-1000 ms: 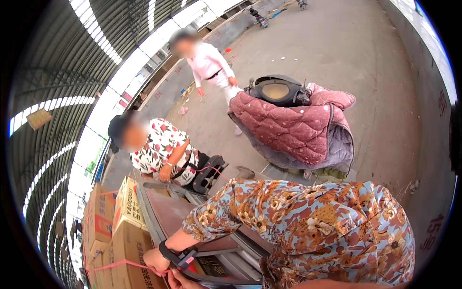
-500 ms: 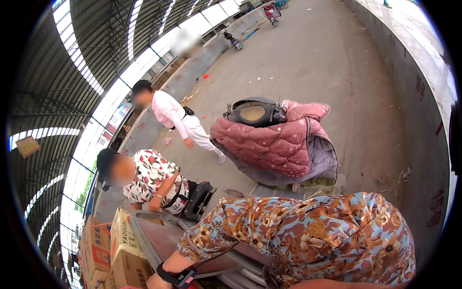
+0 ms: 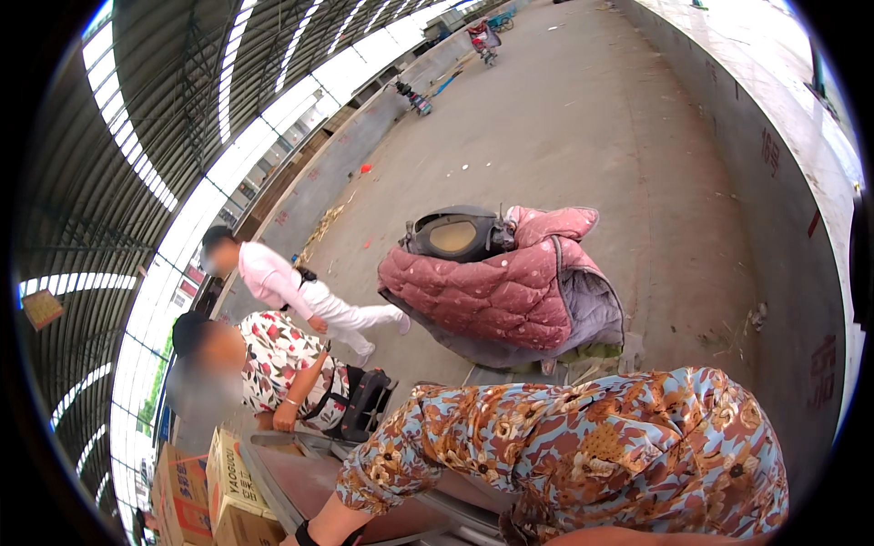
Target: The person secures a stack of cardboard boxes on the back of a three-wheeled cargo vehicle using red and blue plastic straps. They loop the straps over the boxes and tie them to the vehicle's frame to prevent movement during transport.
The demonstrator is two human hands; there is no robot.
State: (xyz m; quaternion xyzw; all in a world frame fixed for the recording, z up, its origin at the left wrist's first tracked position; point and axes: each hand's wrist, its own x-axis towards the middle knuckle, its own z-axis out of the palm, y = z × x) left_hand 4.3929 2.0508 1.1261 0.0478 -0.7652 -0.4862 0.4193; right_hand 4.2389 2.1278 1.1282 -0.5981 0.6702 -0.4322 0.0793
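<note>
A flower-patterned sleeve (image 3: 564,446) spans the lower part of the view and ends in a bare forearm with a black wrist strap (image 3: 330,531). Only a sliver of my left hand (image 3: 290,540) shows beyond the strap at the lower edge, with its fingers hidden. It is nearest the cardboard boxes (image 3: 238,491) and the grey cart's rim (image 3: 273,482). Bare skin lies along the lower right edge, but my right hand is out of view. Ahead stands a scooter-like vehicle with a dark front panel (image 3: 452,238), draped in a pink quilted cover (image 3: 482,300).
A person in a flower-print shirt (image 3: 278,350) stands at the cart's left side, one hand by its rim. Behind, a person in pink and white (image 3: 291,287) walks past. A low concrete wall (image 3: 783,209) bounds the right; two parked scooters (image 3: 414,98) stand far off.
My view has shifted slightly, and my left hand has sunk mostly below the lower edge. The person in pink has moved nearer and to the left, now in mid-stride.
</note>
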